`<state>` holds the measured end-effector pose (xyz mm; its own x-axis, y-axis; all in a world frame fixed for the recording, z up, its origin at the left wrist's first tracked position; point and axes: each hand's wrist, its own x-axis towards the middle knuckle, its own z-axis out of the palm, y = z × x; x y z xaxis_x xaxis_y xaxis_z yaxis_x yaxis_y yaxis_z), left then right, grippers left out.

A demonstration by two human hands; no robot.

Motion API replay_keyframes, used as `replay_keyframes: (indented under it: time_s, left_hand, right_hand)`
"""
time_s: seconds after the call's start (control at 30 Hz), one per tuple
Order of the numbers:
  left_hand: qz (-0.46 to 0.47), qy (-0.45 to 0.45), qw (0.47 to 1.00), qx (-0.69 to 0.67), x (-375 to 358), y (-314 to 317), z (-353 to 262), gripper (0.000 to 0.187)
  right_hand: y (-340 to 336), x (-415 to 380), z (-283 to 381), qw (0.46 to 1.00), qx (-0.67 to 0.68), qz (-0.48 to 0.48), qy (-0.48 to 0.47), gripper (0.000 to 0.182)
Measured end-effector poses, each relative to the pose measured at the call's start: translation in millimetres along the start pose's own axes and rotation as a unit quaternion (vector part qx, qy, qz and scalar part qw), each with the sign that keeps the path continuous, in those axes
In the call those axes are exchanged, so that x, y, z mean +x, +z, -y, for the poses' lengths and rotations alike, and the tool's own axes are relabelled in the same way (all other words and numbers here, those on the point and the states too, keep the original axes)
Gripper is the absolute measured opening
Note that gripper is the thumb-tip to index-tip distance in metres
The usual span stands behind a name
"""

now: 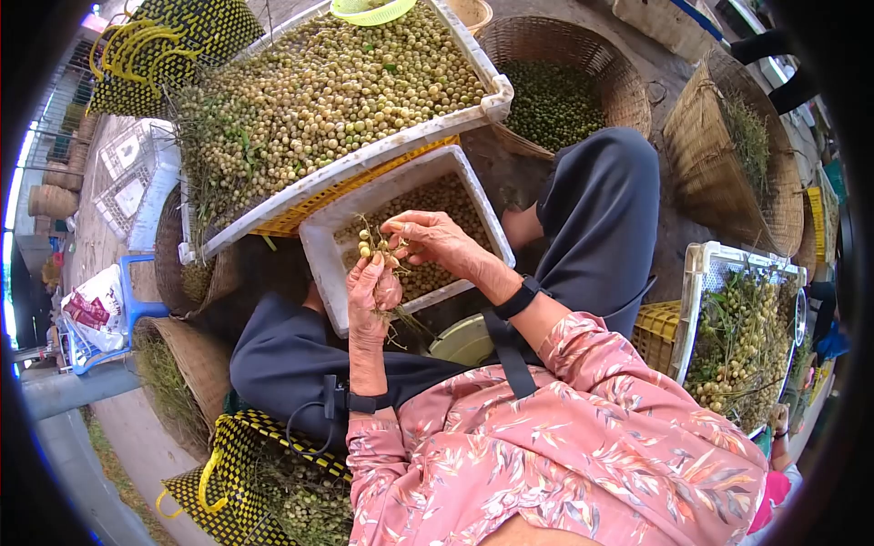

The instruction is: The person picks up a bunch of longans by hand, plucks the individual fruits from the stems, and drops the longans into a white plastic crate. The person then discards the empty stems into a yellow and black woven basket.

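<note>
Over a white box (319, 237) partly filled with round tan fruit, my two hands meet at a small fruit bunch (366, 244) on thin stems. My left hand (371, 289) is closed round the stems, which trail out below it. The fingers of my right hand (432, 241) are pinched at the bunch's upper right side; whether a single fruit is between them is too small to tell. Behind the box stands a large white tray (364, 143) heaped with loose fruit, some stems at its left end.
Baskets surround me: one with green fruit (628, 82) behind, a tilted one (696, 136) at right, one with stems (196, 364) at left. A fruit crate (689, 318) stands right, a black-yellow bag (200, 491) front left. Another person's hand (779, 419) shows far right.
</note>
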<state>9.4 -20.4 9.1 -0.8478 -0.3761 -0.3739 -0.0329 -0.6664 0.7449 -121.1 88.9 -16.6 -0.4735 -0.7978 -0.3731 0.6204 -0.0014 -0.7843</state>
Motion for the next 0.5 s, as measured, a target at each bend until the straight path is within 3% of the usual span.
replay_keyframes:
  time_s: [0.07,0.17,0.33,0.43,0.5]
  left_hand:
    - [0.012,-0.02,1.0,-0.007,0,5,-3,0.02]
    - [0.039,-0.017,0.998,-0.051,0,1,-2,0.018]
    - [0.023,-0.02,0.996,0.089,1,5,1,0.017]
    - [0.047,-0.033,0.99,0.127,-3,9,-4,0.019]
    - [0.079,-0.042,0.988,0.129,-5,8,-8,0.018]
  right_hand:
    - [4,1,-1,0.989,0.118,0.087,0.003,0.025]
    - [4,0,-1,0.987,0.124,0.098,-0.005,0.01]
    - [-3,6,-3,0.95,0.313,0.004,0.012,0.011]
    - [-2,-6,16,0.975,0.223,0.008,0.009,0.016]
    - [-11,6,3,0.976,0.183,0.114,0.035,0.02]
